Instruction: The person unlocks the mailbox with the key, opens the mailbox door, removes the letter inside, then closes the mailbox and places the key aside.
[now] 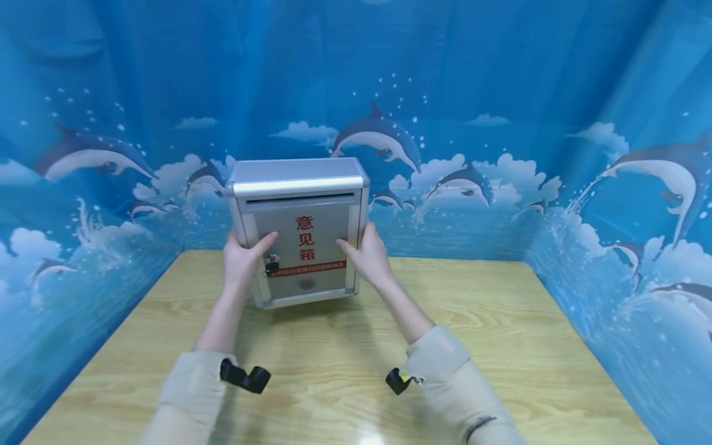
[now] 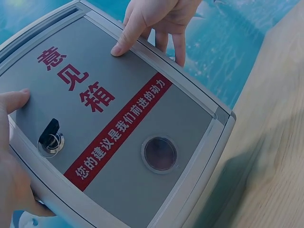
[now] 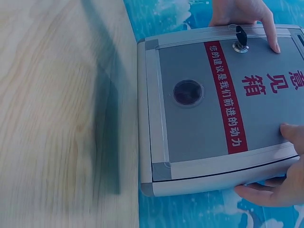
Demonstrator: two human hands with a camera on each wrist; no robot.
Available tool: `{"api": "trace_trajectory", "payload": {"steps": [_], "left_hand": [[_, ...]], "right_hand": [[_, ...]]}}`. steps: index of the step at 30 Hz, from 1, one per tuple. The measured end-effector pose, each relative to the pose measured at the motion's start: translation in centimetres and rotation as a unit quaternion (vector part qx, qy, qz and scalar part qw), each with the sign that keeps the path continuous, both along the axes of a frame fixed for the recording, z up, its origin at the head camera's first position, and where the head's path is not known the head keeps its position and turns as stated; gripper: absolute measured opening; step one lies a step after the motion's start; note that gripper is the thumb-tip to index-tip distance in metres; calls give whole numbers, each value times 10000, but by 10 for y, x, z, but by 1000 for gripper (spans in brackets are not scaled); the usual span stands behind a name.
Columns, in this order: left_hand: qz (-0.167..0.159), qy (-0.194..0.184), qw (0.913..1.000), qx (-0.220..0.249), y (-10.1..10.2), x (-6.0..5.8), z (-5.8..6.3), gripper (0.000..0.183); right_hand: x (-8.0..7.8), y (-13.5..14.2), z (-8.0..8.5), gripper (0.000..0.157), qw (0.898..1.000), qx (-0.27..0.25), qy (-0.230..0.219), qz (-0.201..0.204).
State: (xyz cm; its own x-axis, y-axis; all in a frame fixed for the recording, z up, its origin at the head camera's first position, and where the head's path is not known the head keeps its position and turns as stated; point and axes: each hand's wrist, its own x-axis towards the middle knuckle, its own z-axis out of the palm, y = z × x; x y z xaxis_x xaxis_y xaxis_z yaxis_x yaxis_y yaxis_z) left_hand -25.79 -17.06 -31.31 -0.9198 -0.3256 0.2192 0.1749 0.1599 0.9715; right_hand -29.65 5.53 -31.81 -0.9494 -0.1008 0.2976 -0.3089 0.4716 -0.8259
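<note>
Both hands hold a silver-grey metal suggestion box (image 1: 308, 228) upright and slightly tilted, its lower edge raised off the table. Red characters and a red printed strip (image 2: 118, 130) mark its front, with a slot near the top and a round window (image 3: 188, 92) low down. My left hand (image 1: 238, 262) grips the left side, thumb over the front panel near a lock with a key (image 2: 50, 135) in it. Gripping the opposite side is my right hand (image 1: 368, 256), its thumb on the front and its other fingers around the side.
A wood-grain table (image 1: 478, 334) lies under the box, which casts a shadow on it. Blue curtains with dolphins (image 1: 381, 139) and clouds enclose the back and both sides. Each sleeve carries a black wrist camera (image 1: 245, 376).
</note>
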Motion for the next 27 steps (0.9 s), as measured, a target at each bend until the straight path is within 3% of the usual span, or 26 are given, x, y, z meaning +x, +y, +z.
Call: {"api": "trace_trajectory", "payload": {"steps": [14,27], "left_hand": [[-474,47,9986,232,49,-23,-6,85],[-752,69,9971,-41,88,-33,-22,89]], "right_hand": [[0,54,1,74,9991,166,-104,-374],[7,96,-10,78,9972,262,-348,-606]]}}
